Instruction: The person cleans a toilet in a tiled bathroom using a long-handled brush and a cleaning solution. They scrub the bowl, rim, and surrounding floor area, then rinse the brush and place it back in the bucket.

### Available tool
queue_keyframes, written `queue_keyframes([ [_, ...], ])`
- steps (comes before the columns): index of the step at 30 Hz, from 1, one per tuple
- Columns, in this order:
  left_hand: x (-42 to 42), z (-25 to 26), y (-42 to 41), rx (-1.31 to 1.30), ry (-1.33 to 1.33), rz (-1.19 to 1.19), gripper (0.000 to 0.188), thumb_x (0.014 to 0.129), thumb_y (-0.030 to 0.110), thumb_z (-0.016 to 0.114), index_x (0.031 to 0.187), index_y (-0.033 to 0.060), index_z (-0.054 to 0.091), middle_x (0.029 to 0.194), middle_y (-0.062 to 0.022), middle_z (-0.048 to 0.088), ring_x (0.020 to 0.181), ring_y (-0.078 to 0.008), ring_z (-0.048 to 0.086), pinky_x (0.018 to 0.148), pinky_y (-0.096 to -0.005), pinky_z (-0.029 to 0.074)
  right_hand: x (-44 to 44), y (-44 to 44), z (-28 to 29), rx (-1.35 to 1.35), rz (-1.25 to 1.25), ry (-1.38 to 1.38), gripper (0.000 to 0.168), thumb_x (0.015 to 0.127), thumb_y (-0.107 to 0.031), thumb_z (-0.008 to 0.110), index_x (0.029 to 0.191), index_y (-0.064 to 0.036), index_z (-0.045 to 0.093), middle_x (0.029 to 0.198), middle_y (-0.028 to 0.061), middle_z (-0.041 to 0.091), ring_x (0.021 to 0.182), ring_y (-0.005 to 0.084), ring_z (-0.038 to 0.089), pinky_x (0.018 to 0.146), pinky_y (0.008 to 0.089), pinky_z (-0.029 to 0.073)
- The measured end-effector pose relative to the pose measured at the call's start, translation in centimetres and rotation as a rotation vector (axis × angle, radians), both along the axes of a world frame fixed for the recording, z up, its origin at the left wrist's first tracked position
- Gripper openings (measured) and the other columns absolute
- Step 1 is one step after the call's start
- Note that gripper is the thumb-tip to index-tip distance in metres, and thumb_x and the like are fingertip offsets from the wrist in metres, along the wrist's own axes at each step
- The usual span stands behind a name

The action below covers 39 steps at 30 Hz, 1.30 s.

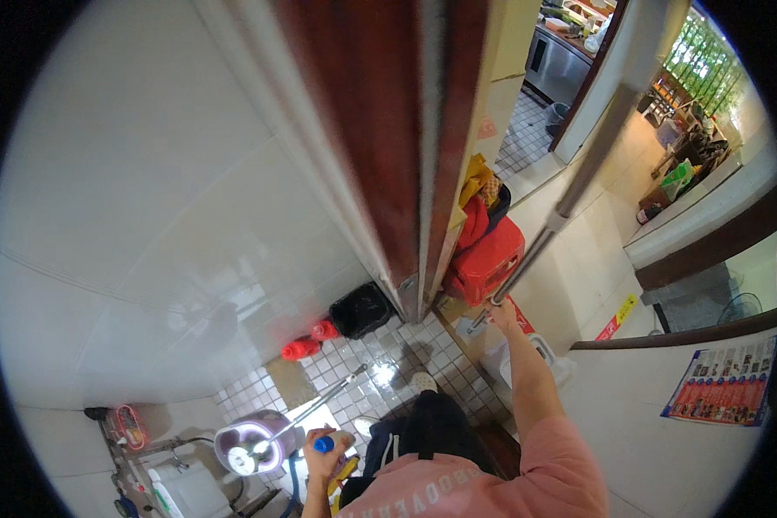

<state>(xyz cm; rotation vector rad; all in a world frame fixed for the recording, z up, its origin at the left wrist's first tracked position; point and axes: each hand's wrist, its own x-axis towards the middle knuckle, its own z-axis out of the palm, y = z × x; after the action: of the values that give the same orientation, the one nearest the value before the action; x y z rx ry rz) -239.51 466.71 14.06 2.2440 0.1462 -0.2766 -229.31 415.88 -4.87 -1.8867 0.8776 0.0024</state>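
Observation:
My left hand (324, 457) grips a pale bottle (343, 439) with a blue cap, close to my body at the bottom centre. My right hand (502, 314) is closed around a long metal pole (544, 236) that runs up to the top right; a short end of it sticks out below the hand, by the doorway. A purple bucket (290, 435) with a white spin basket stands on the tiled floor left of my left hand. A second metal handle (327, 398) slants up out of this bucket. What the pole's far end bears is hidden.
Two red bottles (301, 349) and a black basin (362, 311) lie along the wall. A dark red door frame (395, 213) rises in the middle. Beyond it stands a red plastic container (491, 259). White jugs (537, 353) are near the threshold. A white cistern (191, 489) is lower left.

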Motion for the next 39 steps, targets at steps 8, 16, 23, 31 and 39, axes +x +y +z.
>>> queue_keyframes([
  [8,0.0,0.3,-1.7,0.006,-0.044,0.045,0.034,0.059,0.024,0.077,0.082,0.0009,0.067,0.085,-0.0120,0.057,0.080,-0.0253,0.058,0.071,-0.0341,0.047,8.5,-1.3,3.8,-0.259,0.142,0.005,0.039,0.073,-0.037,0.062,0.092,-0.002,0.062,0.081,0.0249,0.061,0.083,0.0381,0.060,0.073,0.0420,0.046],
  [16,0.2,-0.9,-1.4,-0.012,-0.088,0.093,0.034,0.059,0.025,0.076,0.082,0.0030,0.067,0.083,-0.0125,0.059,0.076,-0.0266,0.060,0.070,-0.0345,0.048,10.8,2.5,2.8,-0.298,0.217,-0.032,0.046,0.074,-0.027,0.061,0.112,-0.003,0.051,0.097,0.0251,0.060,0.095,0.0391,0.057,0.080,0.0425,0.046],
  [23,-0.8,-2.4,1.5,-0.112,-0.133,0.216,0.034,0.061,0.024,0.075,0.085,0.0013,0.066,0.082,-0.0132,0.058,0.077,-0.0276,0.059,0.072,-0.0350,0.048,4.4,2.8,-8.1,-0.341,0.231,0.123,0.043,0.074,-0.023,0.060,0.109,0.000,0.053,0.096,0.0235,0.061,0.091,0.0368,0.058,0.078,0.0414,0.046],
  [31,-1.2,-3.5,9.8,-0.008,-0.148,0.316,0.034,0.062,0.022,0.077,0.089,0.0039,0.067,0.083,-0.0116,0.060,0.079,-0.0261,0.058,0.072,-0.0344,0.047,-10.7,19.7,-6.6,0.119,0.546,0.797,0.028,0.074,-0.026,0.056,0.089,-0.005,0.065,0.077,0.0151,0.065,0.067,0.0232,0.064,0.058,0.0363,0.050],
  [39,0.5,-7.7,15.4,-0.110,0.041,0.339,0.031,0.064,0.024,0.076,0.085,0.0029,0.068,0.086,-0.0129,0.060,0.080,-0.0269,0.059,0.074,-0.0343,0.047,-5.0,31.6,-7.6,0.124,0.598,0.622,0.028,0.082,-0.025,0.058,0.098,-0.002,0.061,0.074,0.0105,0.061,0.069,0.0170,0.060,0.063,0.0297,0.049],
])
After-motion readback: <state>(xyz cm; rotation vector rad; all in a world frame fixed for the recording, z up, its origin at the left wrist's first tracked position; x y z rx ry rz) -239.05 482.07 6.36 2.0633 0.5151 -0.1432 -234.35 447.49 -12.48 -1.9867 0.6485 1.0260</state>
